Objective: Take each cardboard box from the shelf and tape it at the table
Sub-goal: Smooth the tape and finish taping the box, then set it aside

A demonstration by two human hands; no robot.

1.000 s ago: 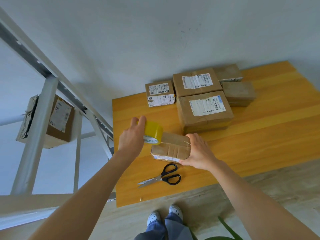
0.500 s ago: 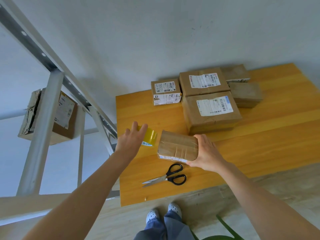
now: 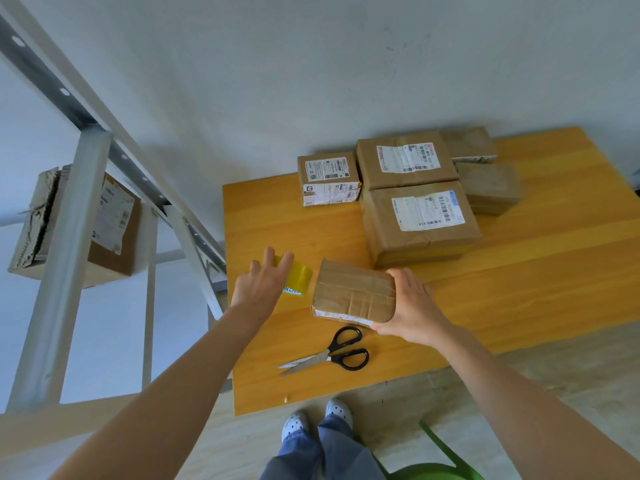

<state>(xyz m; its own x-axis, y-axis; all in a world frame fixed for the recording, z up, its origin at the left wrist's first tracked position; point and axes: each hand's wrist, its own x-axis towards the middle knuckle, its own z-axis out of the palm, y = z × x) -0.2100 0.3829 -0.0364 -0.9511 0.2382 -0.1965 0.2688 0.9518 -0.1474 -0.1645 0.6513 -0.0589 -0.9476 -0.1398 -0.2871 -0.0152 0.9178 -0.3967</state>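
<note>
Our left hand (image 3: pixel 260 288) reaches out over the yellow tape roll (image 3: pixel 298 278), its fingers (image 3: pixel 268 259) straight and slightly spread and lying across the top of the roll. The thumb is hidden behind the hand, so we cannot tell whether it presses the roll. The roll sits on the wooden surface (image 3: pixel 540 271) directly under these fingertips. Just to their right lies the small cardboard box (image 3: pixel 351 292), tilted, with strips of brown tape across its top. Our right hand (image 3: pixel 414 310) grips this box at its right end, with the fingers (image 3: pixel 403 277) curled over the far corner and the thumb tucked under the near edge. Below the thumb, towards us, black-handled scissors (image 3: pixel 334 353) lie closed on the surface. Beyond the right fingers sits a cluster of parcels: a large labelled box (image 3: pixel 420 225) nearest, another labelled box (image 3: pixel 403 161) behind it, and a small labelled box (image 3: pixel 327 181) to their left. Well to the left of the left fingers, a torn cardboard box (image 3: pixel 110 223) rests on the metal shelf (image 3: pixel 67 244).
</note>
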